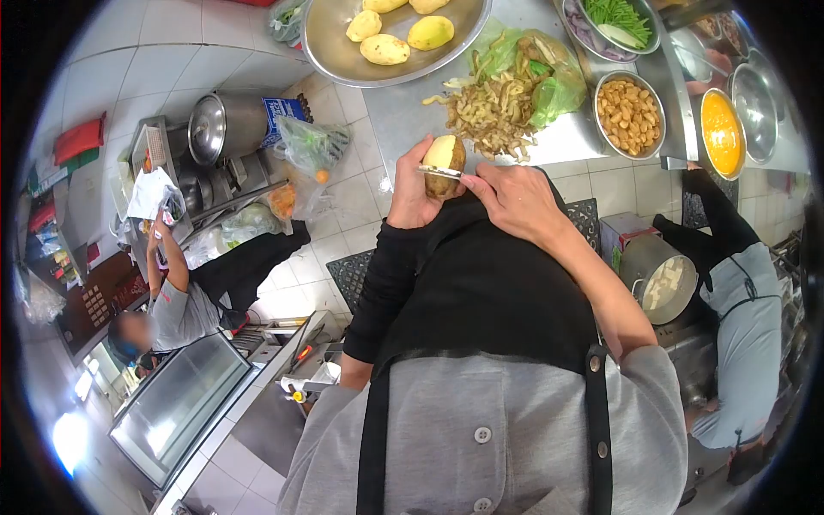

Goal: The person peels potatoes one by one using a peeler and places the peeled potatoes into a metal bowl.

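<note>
- Left hand (410, 190): wrapped round a potato (444, 153), fingers closed on its left side and underside.
- Right hand (522, 202): pinching a peeler (439, 171) at its handle end, thumb and forefinger side; most of the handle is hidden in the grip.
- Potato: in front of the black apron (489, 292), just off the near edge of the steel surface (399, 120). Part peeled, pale flesh on the upper part, brown skin on the right side and lower end.
- Peeler: head lies across the potato's middle. Looks like contact, but blade edge is too small to be sure.
- Peelings (493, 112): loose heap on the surface, just beyond the potato, running up against a green plastic bag (566, 90).
- Metal basin (330, 53): far left of the surface, holding peeled potatoes (384, 49).
- Right of the bag: steel bowl (635, 156) of brown chunks (629, 116); beyond it, a bowl of cut greens (620, 19).
- Further right: container of orange liquid (719, 133).
- Co-worker at left (184, 313): arms reaching toward a white bag (152, 193).
- Co-worker at right (747, 335): near a pot (639, 257) with pale pieces inside.
</note>
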The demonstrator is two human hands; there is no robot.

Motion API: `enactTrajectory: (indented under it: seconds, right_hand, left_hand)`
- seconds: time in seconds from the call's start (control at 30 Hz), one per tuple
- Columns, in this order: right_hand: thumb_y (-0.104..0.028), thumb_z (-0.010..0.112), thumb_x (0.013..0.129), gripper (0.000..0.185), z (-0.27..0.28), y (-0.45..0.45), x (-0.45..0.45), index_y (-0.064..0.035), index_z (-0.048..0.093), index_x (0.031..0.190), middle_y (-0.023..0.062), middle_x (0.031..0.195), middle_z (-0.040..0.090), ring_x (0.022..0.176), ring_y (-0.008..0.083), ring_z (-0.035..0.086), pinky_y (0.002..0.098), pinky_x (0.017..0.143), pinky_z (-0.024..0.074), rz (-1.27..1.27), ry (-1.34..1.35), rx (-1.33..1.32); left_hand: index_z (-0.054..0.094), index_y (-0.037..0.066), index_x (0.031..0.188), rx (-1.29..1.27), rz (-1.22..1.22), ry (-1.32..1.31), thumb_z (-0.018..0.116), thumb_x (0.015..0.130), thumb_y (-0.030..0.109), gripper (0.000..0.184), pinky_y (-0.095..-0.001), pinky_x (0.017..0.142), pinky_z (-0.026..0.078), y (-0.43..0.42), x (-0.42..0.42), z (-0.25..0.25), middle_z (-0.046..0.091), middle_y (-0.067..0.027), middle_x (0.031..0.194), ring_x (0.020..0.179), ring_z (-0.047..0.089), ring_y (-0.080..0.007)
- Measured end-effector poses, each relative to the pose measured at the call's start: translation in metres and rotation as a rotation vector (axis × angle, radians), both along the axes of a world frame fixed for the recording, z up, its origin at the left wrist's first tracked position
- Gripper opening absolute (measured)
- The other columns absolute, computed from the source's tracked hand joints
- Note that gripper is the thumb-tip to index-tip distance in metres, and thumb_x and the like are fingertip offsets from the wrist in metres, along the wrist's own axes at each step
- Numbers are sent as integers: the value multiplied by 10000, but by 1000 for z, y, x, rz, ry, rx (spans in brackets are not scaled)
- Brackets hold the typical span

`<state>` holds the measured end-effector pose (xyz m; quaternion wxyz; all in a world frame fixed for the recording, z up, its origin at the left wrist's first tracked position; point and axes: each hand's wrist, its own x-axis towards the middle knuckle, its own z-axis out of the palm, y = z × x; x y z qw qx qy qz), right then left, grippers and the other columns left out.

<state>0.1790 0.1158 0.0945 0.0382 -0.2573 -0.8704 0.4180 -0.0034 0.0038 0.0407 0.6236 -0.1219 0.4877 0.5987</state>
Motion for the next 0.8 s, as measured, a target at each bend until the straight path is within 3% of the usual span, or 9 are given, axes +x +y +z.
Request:
enactTrajectory:
  seconds: [0.13, 0.27, 0.3, 0.43, 0.53, 0.63, 0.7, 0.73, 0.8]
  right_hand:
    - [-428, 540, 1088, 504, -91, 42, -2, -28, 781, 899, 289, 812, 712, 844, 482, 710, 560, 757, 563, -96, -244, 113]
    - [-447, 536, 1096, 518, -56, 30, -1, -22, 752, 894, 274, 814, 713, 850, 474, 709, 577, 762, 549, -248, -126, -183]
    - [-450, 534, 1097, 509, -39, 22, -2, -22, 745, 919, 267, 807, 713, 837, 475, 707, 578, 754, 547, -223, -118, -184]
    - [-459, 522, 1104, 473, 1, -1, -2, -37, 719, 1020, 247, 760, 702, 755, 477, 701, 573, 701, 547, -60, -23, -90]
    - [-463, 521, 1102, 491, -4, -10, 5, -35, 732, 986, 244, 770, 712, 726, 464, 708, 564, 680, 554, 14, -40, -8]
    - [-463, 522, 1099, 516, -88, 15, 6, -14, 735, 959, 246, 793, 723, 761, 468, 715, 559, 719, 563, -172, -128, 181]
    - [-460, 523, 1098, 520, -82, 26, 10, -9, 734, 947, 255, 807, 723, 795, 472, 716, 557, 753, 564, -225, -195, 40]
    - [-458, 524, 1097, 522, -78, 31, 7, -7, 734, 940, 259, 814, 723, 813, 474, 717, 557, 769, 565, -238, -226, -33]
    - [-453, 542, 1100, 514, -41, 15, 9, 8, 696, 933, 279, 832, 705, 838, 492, 695, 574, 745, 526, -258, -149, -173]
  left_hand:
    - [666, -8, 1222, 83, -89, -141, 474, 1109, 445, 505, -415, 680, 585, -12, -10, 3, 734, -180, 1042, 832, 705, -322]
    - [632, -17, 1276, 51, 30, -44, 493, 1104, 444, 511, -430, 742, 590, -13, -2, 13, 716, -209, 1116, 902, 703, -341]
    - [630, -11, 1283, 53, 69, -162, 510, 1096, 449, 511, -450, 801, 595, -10, -3, 12, 718, -206, 1110, 926, 704, -342]
    - [650, -1, 1241, -7, 102, -145, 546, 1079, 443, 484, -439, 787, 583, -5, 2, 7, 709, -199, 1132, 942, 694, -332]
    - [657, 0, 1218, -26, 90, -108, 551, 1077, 442, 476, -426, 763, 578, -8, 7, 4, 699, -210, 1148, 918, 682, -331]
    - [665, 2, 1180, 5, 51, -149, 542, 1085, 425, 450, -411, 736, 574, -14, 13, 11, 704, -214, 1097, 875, 681, -321]
    - [671, 5, 1149, 42, 1, -188, 535, 1092, 407, 428, -399, 715, 572, -12, 11, 18, 712, -213, 1041, 841, 685, -309]
    - [634, -37, 1297, 95, -4, -146, 531, 1089, 388, 484, -435, 802, 592, -16, 8, 13, 690, -247, 1166, 926, 677, -354]
    - [635, -30, 1297, 30, 111, -189, 533, 1089, 401, 489, -448, 831, 595, -18, 8, 8, 697, -232, 1187, 964, 690, -351]
